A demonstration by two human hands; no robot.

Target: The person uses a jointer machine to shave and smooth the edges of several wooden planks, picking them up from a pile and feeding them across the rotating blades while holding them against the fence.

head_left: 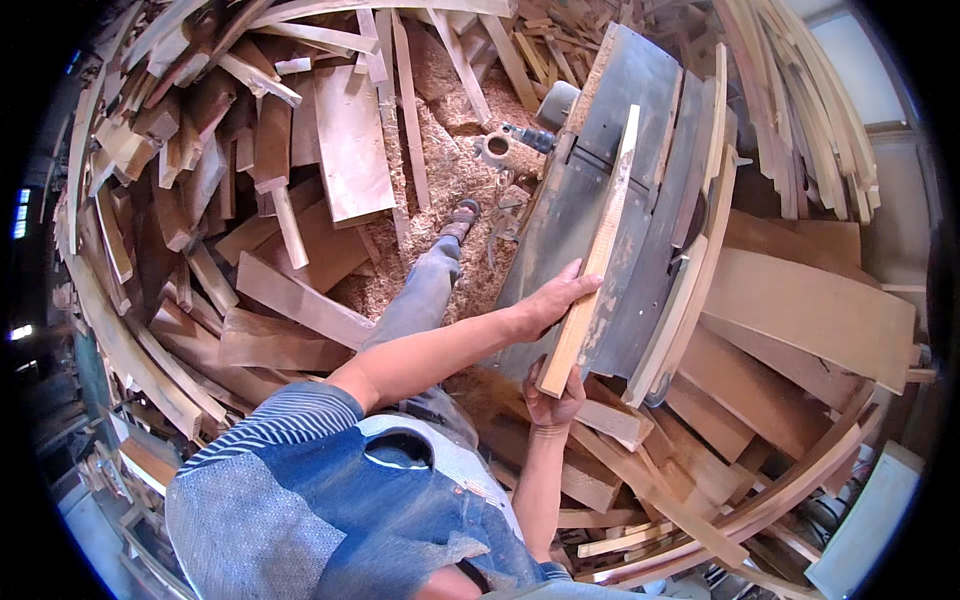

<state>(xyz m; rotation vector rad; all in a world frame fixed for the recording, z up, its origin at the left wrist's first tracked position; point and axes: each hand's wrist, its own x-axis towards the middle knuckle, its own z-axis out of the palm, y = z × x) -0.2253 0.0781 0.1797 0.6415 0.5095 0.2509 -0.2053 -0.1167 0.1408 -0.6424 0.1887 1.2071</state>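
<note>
Right of the frame's centre, you have a grey metal jointer table [625, 310], its surface scuffed and split crosswise by a dark seam. Your pale wooden strip [612, 212] lies lengthwise along it. Toward the upper centre, wood shavings [445, 95] blanket your floor, and your shod foot [462, 216] rests among them.

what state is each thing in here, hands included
Wooden strip: lengthwise over the machine
Left hand: touching the strip
Right hand: grip on the strip's near end
Machine: running or stopped, cannot tell
Shavings: loose, spread
Boards at left: heaped
</note>
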